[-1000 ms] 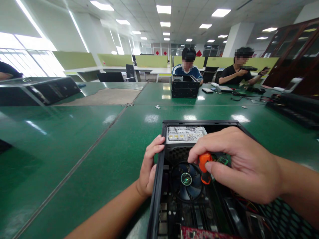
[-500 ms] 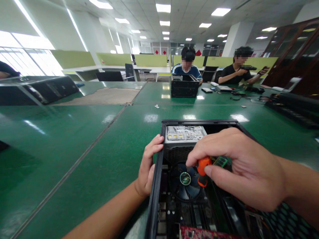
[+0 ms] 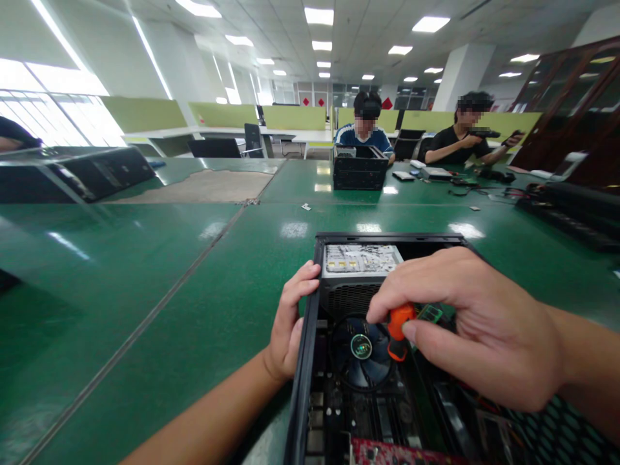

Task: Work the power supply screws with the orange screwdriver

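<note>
An opened black computer case [image 3: 304,361] lies before me on the green table. My left hand [image 3: 293,323] grips its left wall, fingertips over the rim. Above the case's inside, my right hand [image 3: 477,326] pinches a screwdriver [image 3: 400,323] with an orange and black handle. The tool points down beside the CPU fan [image 3: 361,352]; its tip is hidden. A silver power supply [image 3: 358,259] fills the far left corner of the case. A green memory module [image 3: 430,314] shows partly behind my right hand. Closest to me is a red circuit card [image 3: 387,452].
Across the green table [image 3: 217,310], a person [image 3: 365,129] sits behind another black case [image 3: 359,171]. A second person [image 3: 465,132] sits farther right. Cables and black parts [image 3: 566,210] lie at the right, and another case [image 3: 106,173] lies at the far left.
My right hand and the screwdriver have shifted very slightly right. The left hand keeps its hold on the case wall.
</note>
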`<state>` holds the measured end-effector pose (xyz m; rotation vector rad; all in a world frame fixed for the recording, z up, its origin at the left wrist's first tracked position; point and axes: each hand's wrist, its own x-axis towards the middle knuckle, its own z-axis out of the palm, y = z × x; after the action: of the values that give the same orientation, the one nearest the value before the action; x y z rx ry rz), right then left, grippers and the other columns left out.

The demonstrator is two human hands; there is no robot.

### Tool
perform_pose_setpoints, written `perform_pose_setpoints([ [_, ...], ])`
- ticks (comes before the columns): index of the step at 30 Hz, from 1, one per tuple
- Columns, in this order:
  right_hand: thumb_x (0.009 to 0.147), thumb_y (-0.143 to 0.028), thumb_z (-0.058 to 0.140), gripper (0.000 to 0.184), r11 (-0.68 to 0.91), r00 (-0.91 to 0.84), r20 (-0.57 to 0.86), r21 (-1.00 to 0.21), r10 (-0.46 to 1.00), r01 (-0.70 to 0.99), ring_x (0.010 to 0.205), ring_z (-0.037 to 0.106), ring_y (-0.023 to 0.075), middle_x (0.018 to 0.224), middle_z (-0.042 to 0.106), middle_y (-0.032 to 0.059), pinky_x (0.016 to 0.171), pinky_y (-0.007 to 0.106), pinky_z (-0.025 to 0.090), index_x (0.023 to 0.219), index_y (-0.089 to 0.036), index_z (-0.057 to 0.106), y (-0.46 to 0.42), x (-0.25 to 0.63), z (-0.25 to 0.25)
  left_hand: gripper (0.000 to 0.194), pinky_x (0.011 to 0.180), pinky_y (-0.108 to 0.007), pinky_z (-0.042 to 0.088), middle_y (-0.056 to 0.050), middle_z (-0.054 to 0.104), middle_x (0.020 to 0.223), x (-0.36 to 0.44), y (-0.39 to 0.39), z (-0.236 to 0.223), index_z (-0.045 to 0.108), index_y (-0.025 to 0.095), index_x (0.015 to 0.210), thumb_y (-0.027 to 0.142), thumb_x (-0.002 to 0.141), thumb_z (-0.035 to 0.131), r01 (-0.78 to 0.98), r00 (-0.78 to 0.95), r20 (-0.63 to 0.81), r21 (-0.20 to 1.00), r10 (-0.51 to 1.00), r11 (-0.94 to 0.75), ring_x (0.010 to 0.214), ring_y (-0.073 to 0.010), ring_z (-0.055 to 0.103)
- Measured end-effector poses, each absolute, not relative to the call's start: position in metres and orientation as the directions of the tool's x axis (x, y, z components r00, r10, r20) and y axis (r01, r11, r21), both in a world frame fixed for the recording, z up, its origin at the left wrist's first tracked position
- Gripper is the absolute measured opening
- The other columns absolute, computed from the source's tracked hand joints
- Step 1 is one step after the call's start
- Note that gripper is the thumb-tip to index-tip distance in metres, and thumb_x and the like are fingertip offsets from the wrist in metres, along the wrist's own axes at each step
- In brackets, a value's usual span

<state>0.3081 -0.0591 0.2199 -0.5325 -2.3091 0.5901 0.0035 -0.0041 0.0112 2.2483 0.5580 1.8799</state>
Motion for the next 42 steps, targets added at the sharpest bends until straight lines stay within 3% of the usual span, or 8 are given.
perform_pose_setpoints([
  [10, 0.091, -0.012, 0.069, 0.026, 0.814, -0.683, 0.512, -0.539, 0.521, 0.217, 0.067, 0.077, 0.0158, 0.09, 0.092, -0.0002, 0.074, 0.029, 0.064, 0.104, -0.024, 0.088, -0.0601, 0.3085, 0.2183, 0.055, 0.153, -0.06, 0.06, -0.013, 0.08, 0.183, 0.0046, -0.0043, 0.0116, 0.071, 0.033, 0.182, 0.041, 0.127, 0.072, 0.162, 0.128, 0.917, 0.357, 0.379, -0.92, 0.181, -0.0355, 0.072],
  [23, 0.09, -0.009, 0.067, 0.029, 0.824, -0.679, 0.531, -0.53, 0.507, 0.2, 0.07, 0.076, 0.0131, 0.089, 0.09, -0.0015, 0.074, 0.025, 0.062, 0.105, -0.021, 0.089, -0.0611, 0.309, 0.218, 0.055, 0.152, -0.063, 0.061, -0.014, 0.08, 0.185, 0.0043, -0.0044, 0.013, 0.07, 0.034, 0.182, 0.041, 0.127, 0.073, 0.177, 0.14, 0.916, 0.352, 0.377, -0.919, 0.182, -0.0375, 0.072],
  [27, 0.09, -0.009, 0.067, 0.03, 0.836, -0.68, 0.541, -0.511, 0.495, 0.201, 0.069, 0.074, 0.0114, 0.089, 0.089, -0.0025, 0.075, 0.024, 0.06, 0.105, -0.02, 0.089, -0.0628, 0.3105, 0.2172, 0.055, 0.154, -0.058, 0.059, -0.014, 0.079, 0.185, 0.0035, -0.0045, 0.0127, 0.07, 0.032, 0.183, 0.04, 0.128, 0.072, 0.161, 0.143, 0.916, 0.352, 0.375, -0.922, 0.183, -0.0358, 0.071],
  [36, 0.091, -0.01, 0.066, 0.03, 0.836, -0.666, 0.555, -0.511, 0.498, 0.2, 0.07, 0.075, 0.0115, 0.089, 0.09, -0.0024, 0.075, 0.024, 0.06, 0.105, -0.021, 0.09, -0.0622, 0.309, 0.2139, 0.052, 0.15, -0.063, 0.063, -0.015, 0.081, 0.182, 0.0031, -0.0042, 0.0092, 0.072, 0.034, 0.179, 0.043, 0.128, 0.074, 0.182, 0.126, 0.91, 0.371, 0.396, -0.911, 0.179, -0.0388, 0.075],
  [39, 0.095, -0.012, 0.073, 0.023, 0.82, -0.663, 0.532, -0.523, 0.527, 0.232, 0.07, 0.076, 0.0112, 0.087, 0.09, -0.0021, 0.073, 0.023, 0.059, 0.104, -0.019, 0.093, -0.062, 0.3078, 0.2162, 0.052, 0.149, -0.065, 0.064, -0.015, 0.082, 0.181, 0.0031, -0.0046, 0.0102, 0.073, 0.034, 0.178, 0.045, 0.127, 0.074, 0.191, 0.125, 0.908, 0.374, 0.4, -0.908, 0.179, -0.0398, 0.074],
  [42, 0.102, -0.021, 0.093, 0.008, 0.787, -0.68, 0.463, -0.548, 0.569, 0.285, 0.065, 0.075, 0.0113, 0.078, 0.087, -0.0021, 0.07, 0.022, 0.057, 0.094, -0.019, 0.095, -0.0596, 0.3058, 0.2201, 0.052, 0.148, -0.065, 0.064, -0.015, 0.082, 0.181, 0.004, -0.0054, 0.0132, 0.073, 0.033, 0.178, 0.048, 0.129, 0.07, 0.2, 0.129, 0.911, 0.363, 0.391, -0.91, 0.179, -0.0393, 0.075],
])
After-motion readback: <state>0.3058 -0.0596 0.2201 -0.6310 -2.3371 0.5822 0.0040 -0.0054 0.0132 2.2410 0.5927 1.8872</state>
